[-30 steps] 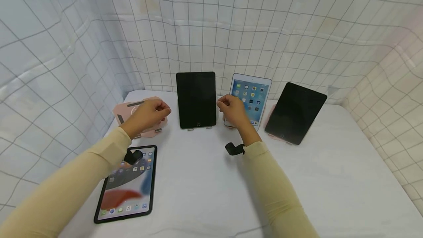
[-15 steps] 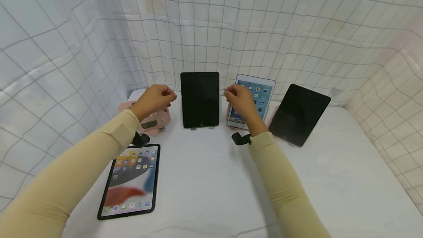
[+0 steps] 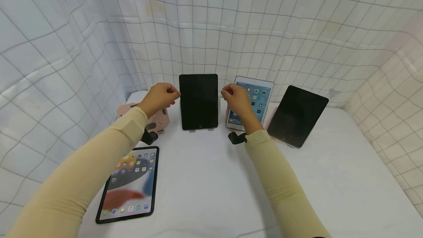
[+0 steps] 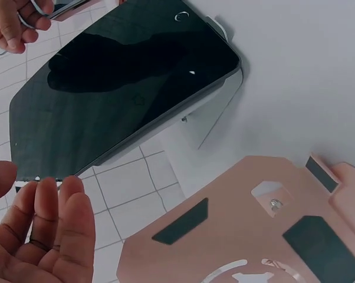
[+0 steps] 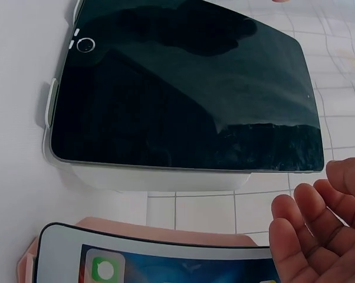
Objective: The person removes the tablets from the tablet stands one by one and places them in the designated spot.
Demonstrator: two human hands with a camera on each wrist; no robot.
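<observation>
- While the head view shows only its back, the left hand [image 3: 159, 97] appears in its own wrist view with fingers loosely bent and grasping nothing, its thumb cut off by the frame's edge.
- The right hand [image 3: 238, 99] is likewise relaxed and free of any object; its wrist view crops it at the right side.
- Between them, the middle black tablet [image 3: 199, 102] stands propped with its screen dark; each hand's fingertips are right by one of its side edges, though whether they touch cannot be told.
- Its pale stand [image 5: 160, 179] is mostly hidden behind it.
- Behind the right hand, a white tablet [image 3: 261, 102] has a lit screen, partly covered by that hand.
- The left sleeve [image 3: 96, 161] and hand obscure much of a pink stand [image 4: 248, 230].
- Farther right, a second black tablet [image 3: 297, 116] leans tilted, its support largely concealed.
- At lower left, a large lit tablet [image 3: 132, 190] lies flat, its upper left corner beneath the sleeve in the head view.
</observation>
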